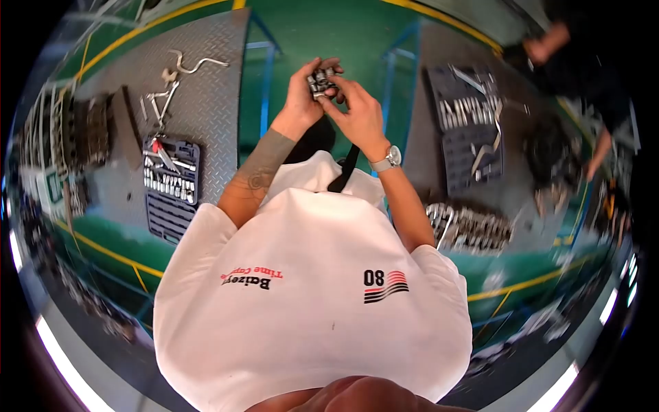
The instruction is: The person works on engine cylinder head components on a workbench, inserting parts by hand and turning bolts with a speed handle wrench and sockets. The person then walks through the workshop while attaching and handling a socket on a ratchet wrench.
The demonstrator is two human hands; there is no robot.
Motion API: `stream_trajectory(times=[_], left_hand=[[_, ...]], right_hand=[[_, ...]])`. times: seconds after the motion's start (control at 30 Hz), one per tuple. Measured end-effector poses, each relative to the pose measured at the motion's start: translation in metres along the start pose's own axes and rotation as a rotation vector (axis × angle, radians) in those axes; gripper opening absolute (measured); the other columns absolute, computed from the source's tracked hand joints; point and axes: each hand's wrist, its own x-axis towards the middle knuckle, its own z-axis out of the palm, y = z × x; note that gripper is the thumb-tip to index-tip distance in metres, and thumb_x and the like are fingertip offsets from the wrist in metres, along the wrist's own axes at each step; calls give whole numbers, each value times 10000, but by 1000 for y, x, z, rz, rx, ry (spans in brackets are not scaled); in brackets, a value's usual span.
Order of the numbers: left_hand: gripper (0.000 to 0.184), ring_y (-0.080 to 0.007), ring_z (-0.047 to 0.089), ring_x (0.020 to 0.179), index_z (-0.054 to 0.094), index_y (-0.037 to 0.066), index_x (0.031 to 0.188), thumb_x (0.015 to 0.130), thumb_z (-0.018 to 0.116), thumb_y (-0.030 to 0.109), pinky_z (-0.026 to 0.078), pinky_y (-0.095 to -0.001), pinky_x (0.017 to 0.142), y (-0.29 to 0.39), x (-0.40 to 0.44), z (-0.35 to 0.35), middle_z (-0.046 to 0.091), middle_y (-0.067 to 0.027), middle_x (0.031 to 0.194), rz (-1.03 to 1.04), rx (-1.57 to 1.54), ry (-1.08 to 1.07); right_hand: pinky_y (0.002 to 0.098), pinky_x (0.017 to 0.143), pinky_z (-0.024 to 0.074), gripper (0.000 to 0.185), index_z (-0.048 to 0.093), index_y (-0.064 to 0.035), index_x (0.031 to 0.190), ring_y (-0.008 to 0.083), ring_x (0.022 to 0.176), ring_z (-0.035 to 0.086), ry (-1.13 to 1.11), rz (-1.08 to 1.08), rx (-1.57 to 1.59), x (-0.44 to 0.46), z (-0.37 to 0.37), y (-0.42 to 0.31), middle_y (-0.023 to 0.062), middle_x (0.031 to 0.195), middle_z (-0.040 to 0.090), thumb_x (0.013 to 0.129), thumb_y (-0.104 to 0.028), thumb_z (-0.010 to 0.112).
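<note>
Several small dark metal parts (320,81) lie bunched in my left hand (301,96), whose fingers curl round them from the left and from above. My right hand (358,113) meets them from the right, with thumb and fingertips closed on the bunch's near edge. Exactly which part the right fingertips pinch is too small to tell. Both hands are held up in front of my chest, over the green floor (329,31). A watch (392,157) is on my right wrist.
On the left metal table (216,82) lie an open blue tool case (171,180), wrenches and bent bars. The right table (429,123) bears another tool case (449,147) and rows of metal parts (473,229). Another person's hand (547,45) shows at upper right.
</note>
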Motion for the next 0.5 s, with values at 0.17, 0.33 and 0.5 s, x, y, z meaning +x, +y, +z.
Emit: stream_trajectory(times=[0.17, 0.33, 0.5], left_hand=[[421, -161, 566, 699, 612, -23, 1155, 994, 431, 321, 478, -293, 654, 80, 135, -9, 609, -75, 952, 216, -54, 341], [437, -165, 595, 729, 639, -33, 1095, 996, 429, 337, 494, -301, 669, 181, 276, -33, 634, -76, 846, 275, -8, 364], [260, -155, 581, 622, 630, 36, 799, 930, 578, 255, 458, -305, 541, 260, 366, -63, 600, -42, 712, 362, 211, 551]], right_hand=[[347, 610, 533, 272, 654, -102, 1040, 233, 704, 673, -267, -28, -69, 186, 60, 68, 58, 835, 683, 815, -246, 702], [406, 597, 516, 289, 640, -78, 1017, 323, 677, 658, -405, -1, -150, 362, 116, 112, 118, 749, 672, 786, -233, 718], [357, 581, 514, 318, 657, -49, 1032, 263, 619, 664, -605, -46, -92, 508, 155, 114, 117, 696, 661, 757, -183, 746]])
